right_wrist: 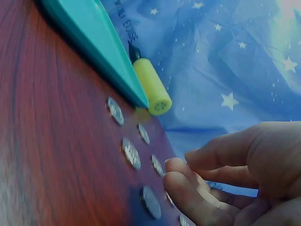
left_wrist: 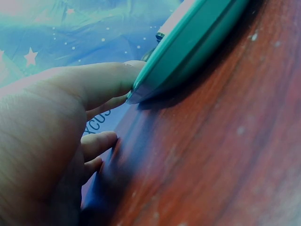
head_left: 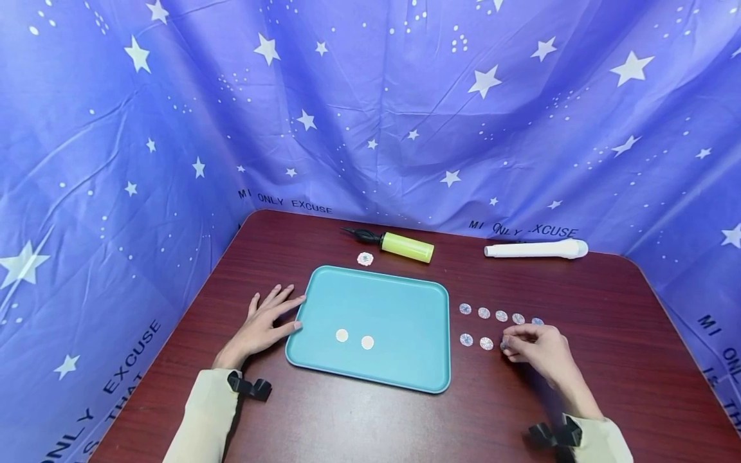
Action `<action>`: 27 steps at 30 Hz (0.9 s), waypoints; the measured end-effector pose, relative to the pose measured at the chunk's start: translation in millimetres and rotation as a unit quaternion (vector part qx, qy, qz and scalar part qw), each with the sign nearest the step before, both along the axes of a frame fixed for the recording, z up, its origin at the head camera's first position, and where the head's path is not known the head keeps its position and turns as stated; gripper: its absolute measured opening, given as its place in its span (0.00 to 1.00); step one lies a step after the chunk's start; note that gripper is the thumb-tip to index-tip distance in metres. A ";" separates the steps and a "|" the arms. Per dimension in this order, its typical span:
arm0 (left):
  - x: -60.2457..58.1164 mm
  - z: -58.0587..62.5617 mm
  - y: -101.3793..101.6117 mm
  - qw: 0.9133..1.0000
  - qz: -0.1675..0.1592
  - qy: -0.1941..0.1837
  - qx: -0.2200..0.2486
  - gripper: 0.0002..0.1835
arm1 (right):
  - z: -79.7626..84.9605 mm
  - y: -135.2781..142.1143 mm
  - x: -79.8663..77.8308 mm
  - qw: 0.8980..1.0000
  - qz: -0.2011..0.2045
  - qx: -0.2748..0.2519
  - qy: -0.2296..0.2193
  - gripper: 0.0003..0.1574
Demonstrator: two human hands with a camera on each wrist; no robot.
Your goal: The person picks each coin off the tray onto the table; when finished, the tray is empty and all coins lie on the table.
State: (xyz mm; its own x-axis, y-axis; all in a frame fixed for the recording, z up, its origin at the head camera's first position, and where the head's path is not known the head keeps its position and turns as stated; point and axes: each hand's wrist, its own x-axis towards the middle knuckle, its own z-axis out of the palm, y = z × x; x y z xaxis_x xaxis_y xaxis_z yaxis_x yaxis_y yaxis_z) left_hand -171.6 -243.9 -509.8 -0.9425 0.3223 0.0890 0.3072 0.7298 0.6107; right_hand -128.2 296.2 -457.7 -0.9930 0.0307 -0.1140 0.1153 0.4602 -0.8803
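Observation:
My left hand [head_left: 263, 328] lies at the left edge of a turquoise tray [head_left: 382, 299], its fingers spread and thumb and forefinger touching the rim. In the left wrist view, the tray's side [left_wrist: 188, 61] meets those fingertips. Two pale round discs [head_left: 342, 335] lie in the tray. Right of it, small patterned silvery discs [head_left: 484, 313] are set out in two rows on the table. My right hand [head_left: 541, 350] is over the near row, fingers loosely bent. Its fingertips are close beside the row's third disc [right_wrist: 151, 202], with no disc showing between them.
A yellow-green hand pump [head_left: 408, 247] with a black nozzle lies behind the tray, near a white patterned round piece [head_left: 365, 258]. A long white wand-like object [head_left: 535, 249] lies at the back right. A blue star-printed cloth [head_left: 382, 116] hangs behind the dark red table.

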 end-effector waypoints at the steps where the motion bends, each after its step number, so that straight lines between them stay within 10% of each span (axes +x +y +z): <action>1: 0.1 0.0 0.0 1.000 0.000 0.000 0.000 0.32 | 1.6 -2.7 -0.3 1.000 0.003 0.002 0.004 0.14; 27: 0.8 1.0 1.3 1.000 -0.001 0.005 0.000 0.32 | 18.1 -93.7 -23.3 0.992 0.121 -0.024 0.017 0.14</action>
State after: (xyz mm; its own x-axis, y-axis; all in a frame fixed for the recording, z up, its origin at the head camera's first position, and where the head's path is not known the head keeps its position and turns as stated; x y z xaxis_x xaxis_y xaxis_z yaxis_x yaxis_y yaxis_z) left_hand -170.8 -242.6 -508.7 -0.9411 0.3234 0.0989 0.3145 0.7293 0.6077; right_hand -151.5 202.5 -439.6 -0.9739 -0.2142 -0.0752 -0.0242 0.4275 -0.9037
